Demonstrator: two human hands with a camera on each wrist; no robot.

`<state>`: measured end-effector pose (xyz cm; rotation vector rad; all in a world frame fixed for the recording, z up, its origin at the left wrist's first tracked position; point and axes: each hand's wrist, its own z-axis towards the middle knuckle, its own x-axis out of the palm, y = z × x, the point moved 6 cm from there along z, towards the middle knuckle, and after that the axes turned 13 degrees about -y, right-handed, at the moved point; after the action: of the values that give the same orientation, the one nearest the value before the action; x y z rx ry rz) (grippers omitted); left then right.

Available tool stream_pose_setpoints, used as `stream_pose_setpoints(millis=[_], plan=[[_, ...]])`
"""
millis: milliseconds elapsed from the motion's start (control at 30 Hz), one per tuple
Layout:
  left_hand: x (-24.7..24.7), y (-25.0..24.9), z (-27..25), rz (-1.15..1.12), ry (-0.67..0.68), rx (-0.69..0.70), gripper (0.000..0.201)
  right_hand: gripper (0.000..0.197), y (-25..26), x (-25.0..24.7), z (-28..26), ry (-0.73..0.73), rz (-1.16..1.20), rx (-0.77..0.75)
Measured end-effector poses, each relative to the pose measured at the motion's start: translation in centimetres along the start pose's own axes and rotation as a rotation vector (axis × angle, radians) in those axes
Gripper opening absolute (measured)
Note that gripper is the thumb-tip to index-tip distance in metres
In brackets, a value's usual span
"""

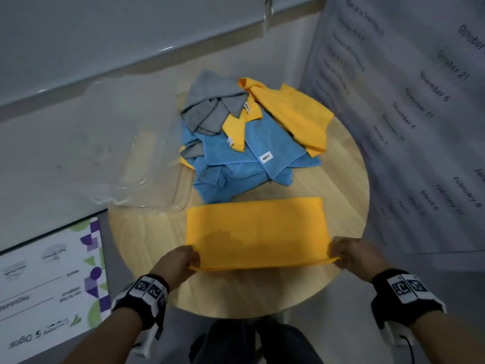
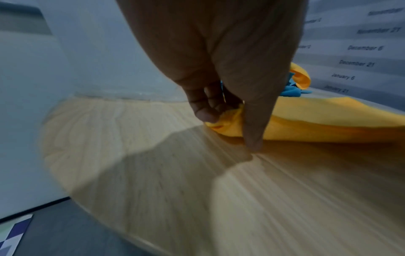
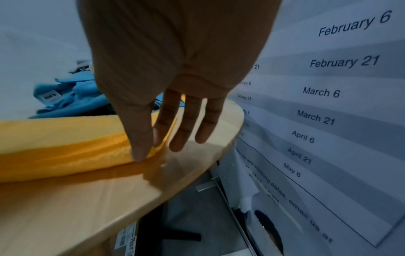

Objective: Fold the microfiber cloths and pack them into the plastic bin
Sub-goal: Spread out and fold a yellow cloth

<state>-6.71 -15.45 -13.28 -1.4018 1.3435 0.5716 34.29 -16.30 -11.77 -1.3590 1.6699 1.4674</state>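
Your left hand (image 1: 175, 261) pinches the near left corner of the yellow cloth (image 1: 256, 232), and your right hand (image 1: 354, 254) pinches the near right corner. The cloth lies across the front of the round table (image 1: 147, 240) as a wide band, its far edge flat on the wood and its near edge lifted a little between your hands.

From the head view you see the whole layout. The pile (image 1: 244, 143) of blue, grey and yellow cloths sits behind the band, toward the back of the table. The clear bin (image 1: 168, 195) stands to the left of the pile, partly over the table edge; no cloth shows inside it.

The head view hides your fingers behind the backs of the hands. The left wrist view shows them: the thumb and the curled fingers (image 2: 205, 110) bunch the cloth corner (image 2: 230, 121), and one finger points down to the wood just beside it.

The right wrist view shows the thumb on top of the doubled cloth edge (image 3: 87, 149) and one finger under it, while the other fingers (image 3: 186, 128) hang straight beside the cloth, over the table. This view also shows the two layers of the cloth, which the head view does not make clear.
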Motion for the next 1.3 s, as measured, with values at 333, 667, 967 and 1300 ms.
stream_pose_setpoints(millis=[333,667,967,1300], plan=[[-2.7,1.2,0.5,-0.47,-0.388,-0.554,0.052,0.055,10.0,-0.8,2.5,0.043,-0.063,-0.091],[-2.2,1.5,3.9,-0.902,-0.352,-0.444,0.07,0.077,14.6,6.8,7.6,0.134,-0.33,-0.394],[-2.8,0.2,6.5,-0.657,-0.017,-0.076,0.044,0.101,12.9,8.2,10.3,0.185,-0.384,-0.423],[-3.5,-1.5,9.5,-0.536,-0.133,0.01,0.062,0.112,13.0,8.2,10.5,0.271,-0.355,-0.326]])
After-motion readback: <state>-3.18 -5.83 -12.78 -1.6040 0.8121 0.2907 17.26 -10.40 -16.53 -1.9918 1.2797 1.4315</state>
